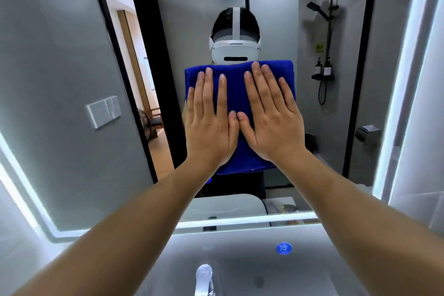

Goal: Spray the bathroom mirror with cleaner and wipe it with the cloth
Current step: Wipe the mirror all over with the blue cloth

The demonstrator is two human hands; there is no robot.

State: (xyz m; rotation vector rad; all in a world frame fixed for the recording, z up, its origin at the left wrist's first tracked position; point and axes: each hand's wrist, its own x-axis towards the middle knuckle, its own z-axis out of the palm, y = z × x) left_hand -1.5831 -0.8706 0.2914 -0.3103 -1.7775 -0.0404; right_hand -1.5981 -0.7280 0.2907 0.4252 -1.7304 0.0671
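1. Head view, centre of frame: a folded blue cloth (236, 94) lies flat against the mirror (72, 79), just below the reflected white headset (235, 51).
2. Left hand (211, 125): palm pressed on the left half of the cloth, fingers straight and slightly spread, pointing up. Nothing is gripped.
3. Right hand (271, 122): palm pressed on the right half of the cloth, fingers straight and spread. Nothing is gripped.
4. The two thumbs meet at the middle of the cloth, tips touching or nearly so.
5. Both forearms run in from the lower corners of the frame and converge at the cloth.
6. The mirror has a lit strip along its lower and side edges. A wall switch (103, 110) is reflected at middle left, a shower fitting (324, 31) at upper right.
7. Bottom centre: a tap (204, 281) stands over the sink (240, 259); a round blue mark (284, 248) lies to its upper right.
8. No spray bottle can be made out.
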